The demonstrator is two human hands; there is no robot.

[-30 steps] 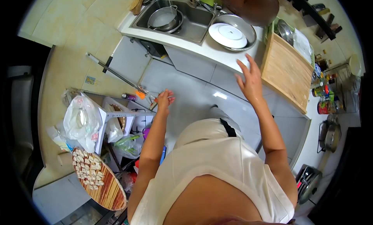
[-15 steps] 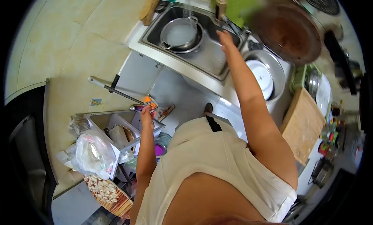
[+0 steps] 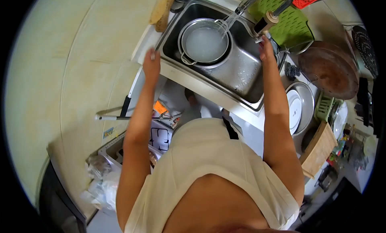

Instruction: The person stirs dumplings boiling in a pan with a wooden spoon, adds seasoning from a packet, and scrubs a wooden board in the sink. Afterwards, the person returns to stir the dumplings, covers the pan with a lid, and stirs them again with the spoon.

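Water runs from the curved faucet (image 3: 250, 3) into a metal pot (image 3: 203, 46) with two loop handles, full of cloudy water. That pot sits inside a wider metal basin (image 3: 219, 65) in the steel sink (image 3: 240, 74). My right hand (image 3: 266, 50) is at the faucet's base, fingers closed around the small faucet handle (image 3: 259, 40). Just off the sink's left front corner, my left hand (image 3: 152, 65) hangs in the air, blurred; its fingers are hard to make out.
A green drying mat (image 3: 287, 22) lies behind the faucet. Right of the sink are a steel bowl (image 3: 309, 108) with a white plate (image 3: 294, 110), a brown wok (image 3: 329, 70) and a wooden board (image 3: 319, 150). A grey pole (image 3: 110, 117) crosses low on the left.
My left hand has risen from beside the shelf on the left to the sink's front edge. My right hand has reached the faucet handle. The view has shifted; water still runs.
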